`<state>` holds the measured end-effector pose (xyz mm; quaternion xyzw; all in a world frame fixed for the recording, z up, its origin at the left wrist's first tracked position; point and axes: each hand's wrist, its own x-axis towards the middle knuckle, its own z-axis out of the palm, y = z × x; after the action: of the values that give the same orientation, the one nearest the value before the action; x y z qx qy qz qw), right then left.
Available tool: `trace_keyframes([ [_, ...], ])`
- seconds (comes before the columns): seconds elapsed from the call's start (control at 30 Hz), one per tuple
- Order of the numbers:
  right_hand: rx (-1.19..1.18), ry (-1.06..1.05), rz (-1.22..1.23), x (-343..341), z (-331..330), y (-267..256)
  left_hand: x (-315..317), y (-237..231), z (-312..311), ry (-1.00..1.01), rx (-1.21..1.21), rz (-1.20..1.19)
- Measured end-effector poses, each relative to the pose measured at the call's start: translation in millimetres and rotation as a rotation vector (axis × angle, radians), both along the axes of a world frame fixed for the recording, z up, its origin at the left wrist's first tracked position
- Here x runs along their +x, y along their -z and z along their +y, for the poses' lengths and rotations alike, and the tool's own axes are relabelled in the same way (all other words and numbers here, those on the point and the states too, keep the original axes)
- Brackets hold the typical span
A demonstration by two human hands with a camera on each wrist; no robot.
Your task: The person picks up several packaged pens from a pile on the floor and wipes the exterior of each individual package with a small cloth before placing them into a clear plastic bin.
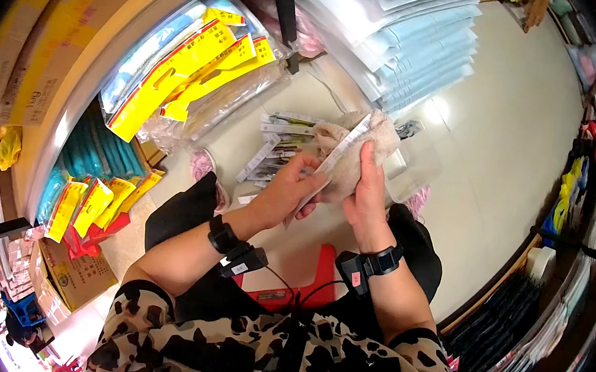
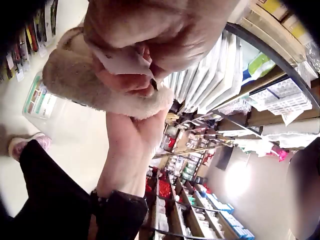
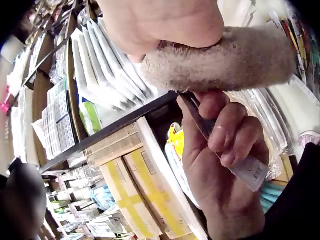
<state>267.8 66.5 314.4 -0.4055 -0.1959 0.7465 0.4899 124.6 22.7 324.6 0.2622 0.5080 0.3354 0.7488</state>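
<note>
On the left there are shiny packs with yellow tops point(image 1: 187, 65). Below them, on the floor, is a pink shoe point(image 1: 203, 163) on the person's left foot. Next comes a messy pile of long, thin packets point(image 1: 260, 158) on the pale floor.

The left hand point(image 1: 283, 193) is in front of that pile. Its thumb and bent fingers pinch a thin white strip point(image 1: 344, 144) (the right wrist view shows its bottom end poking out past the fingers). From above, the strip slants across the front of a fluffy beige cloth point(image 1: 346, 176), but I cannot tell if the two touch all the way along. A red stool point(image 1: 325, 258) is between the person's legs.

The right hand point(image 1: 367, 197) grips the cloth, with the thumb up on the near side. The cloth is up off the floor, between the two hands. Farther back is a big stack of white and pale blue packets point(image 1: 419, 68). Just past the right hand, a clear tub point(image 1: 411, 170) sits on the floor.
</note>
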Motion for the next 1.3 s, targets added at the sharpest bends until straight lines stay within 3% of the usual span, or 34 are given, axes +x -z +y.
trace_keyframes([
  [0.1, -0.209, -0.075, 0.367, 14, 7, -4, -5, 2, 6, -0.050, -0.059, -0.148],
  [0.23, -0.160, -0.013, 0.411, 17, 11, 2, -10, 1, 10, -0.105, -0.117, -0.281],
  [0.4, -0.116, 0.099, 0.481, 25, 21, -1, -13, 2, 10, -0.103, -0.074, -0.230],
  [0.43, -0.130, 0.131, 0.471, 28, 24, -4, -13, 1, 10, -0.105, -0.073, -0.211],
  [0.53, -0.141, -0.046, 0.321, 23, 18, -7, -12, 9, 12, -0.083, 0.001, -0.256],
  [0.57, -0.133, -0.185, 0.329, 21, 10, -12, -10, 9, 11, -0.065, -0.037, -0.224],
  [0.67, -0.023, -0.272, 0.139, 9, 0, -7, -5, 7, 11, -0.016, -0.116, -0.151],
  [0.73, -0.011, -0.175, 0.123, 6, 2, -6, -3, 14, 9, 0.021, -0.122, -0.136],
  [0.83, 0.044, -0.074, 0.054, 6, 3, -2, 6, 24, 7, -0.026, 0.238, 0.117],
  [0.93, 0.013, -0.012, 0.051, 8, 5, -8, -1, 13, 7, 0.150, 0.440, 0.304],
  [1.03, 0.026, -0.014, 0.009, 6, 2, -7, -1, 2, 4, 0.170, 0.416, 0.400],
  [1.2, 0.067, -0.104, -0.157, -10, -17, 9, -8, 22, 1, 0.032, 0.478, 0.380],
  [1.3, 0.045, -0.140, -0.042, -10, -20, 7, -16, 21, 7, -0.018, 0.426, 0.318],
])
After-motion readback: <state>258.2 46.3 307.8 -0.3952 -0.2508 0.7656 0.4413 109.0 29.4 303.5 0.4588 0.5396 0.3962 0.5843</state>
